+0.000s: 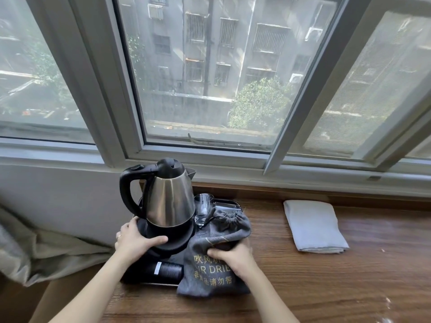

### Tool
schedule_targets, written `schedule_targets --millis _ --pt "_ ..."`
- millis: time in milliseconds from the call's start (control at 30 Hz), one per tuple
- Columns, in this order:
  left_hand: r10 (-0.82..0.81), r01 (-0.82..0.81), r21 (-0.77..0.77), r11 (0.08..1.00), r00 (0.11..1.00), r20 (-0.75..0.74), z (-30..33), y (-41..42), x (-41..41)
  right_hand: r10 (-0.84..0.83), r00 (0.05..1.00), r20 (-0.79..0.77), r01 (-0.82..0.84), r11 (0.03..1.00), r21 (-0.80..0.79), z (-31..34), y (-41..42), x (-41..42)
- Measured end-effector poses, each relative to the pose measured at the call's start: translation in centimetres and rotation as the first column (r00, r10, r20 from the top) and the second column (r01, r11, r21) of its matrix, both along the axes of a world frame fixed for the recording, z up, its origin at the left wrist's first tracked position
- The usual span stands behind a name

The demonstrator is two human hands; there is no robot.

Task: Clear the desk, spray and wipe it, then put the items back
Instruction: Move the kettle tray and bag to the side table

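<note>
A steel kettle [169, 201] with a black handle stands on its round black base [179, 238] on a black tray [229, 202] at the desk's left end. My left hand [135, 240] grips the left side of the base, thumb on top. My right hand [233, 258] presses on a grey drawstring hair-dryer bag [217, 264] with gold lettering, lying over the tray's right side. A glass [203, 207] stands behind the bag. A black cylinder [166, 271] lies at the tray's front.
A folded grey cloth [313, 226] lies on the wooden desk [326, 287] to the right. The window sill and frame [233, 159] run along the back edge. A curtain [46, 250] hangs at the left, beside the desk's end.
</note>
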State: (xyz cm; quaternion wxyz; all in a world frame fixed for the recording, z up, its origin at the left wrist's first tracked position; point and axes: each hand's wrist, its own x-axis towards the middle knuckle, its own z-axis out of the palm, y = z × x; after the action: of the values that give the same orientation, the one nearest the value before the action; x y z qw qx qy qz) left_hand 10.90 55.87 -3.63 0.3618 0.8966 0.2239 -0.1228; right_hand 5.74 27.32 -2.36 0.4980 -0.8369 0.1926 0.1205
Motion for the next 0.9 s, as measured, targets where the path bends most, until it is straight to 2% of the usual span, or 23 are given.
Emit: schedule_targets --millis 100,267,533,667,900 --pt "-0.009 0.009 -0.030 1.000 1.000 0.019 0.1 0.2 -0.2 0.023 1.000 0.010 -0.023 0.998 -0.059 -0.2 -0.1 -1.0" --pt "0.002 0.002 -0.076 0.997 0.999 0.049 0.2 0.5 -1.0 -0.031 0.999 0.016 0.032 0.999 -0.030 -0.3 -0.6 -2.2" --pt "-0.013 0.016 -0.060 0.998 0.999 0.049 0.4 0.8 -3.4 -0.014 0.990 -0.143 0.011 1.000 -0.023 0.4 -1.2 -1.6" --pt "-0.025 0.026 -0.037 0.999 0.999 0.038 0.5 0.5 -3.9 -0.032 0.985 -0.169 0.028 0.999 -0.022 0.4 -1.2 -1.8" --pt "0.047 -0.042 -0.081 0.996 0.997 0.055 0.4 0.4 -4.7 -0.051 0.981 -0.187 0.045 0.998 -0.037 0.1 -0.8 -2.8"
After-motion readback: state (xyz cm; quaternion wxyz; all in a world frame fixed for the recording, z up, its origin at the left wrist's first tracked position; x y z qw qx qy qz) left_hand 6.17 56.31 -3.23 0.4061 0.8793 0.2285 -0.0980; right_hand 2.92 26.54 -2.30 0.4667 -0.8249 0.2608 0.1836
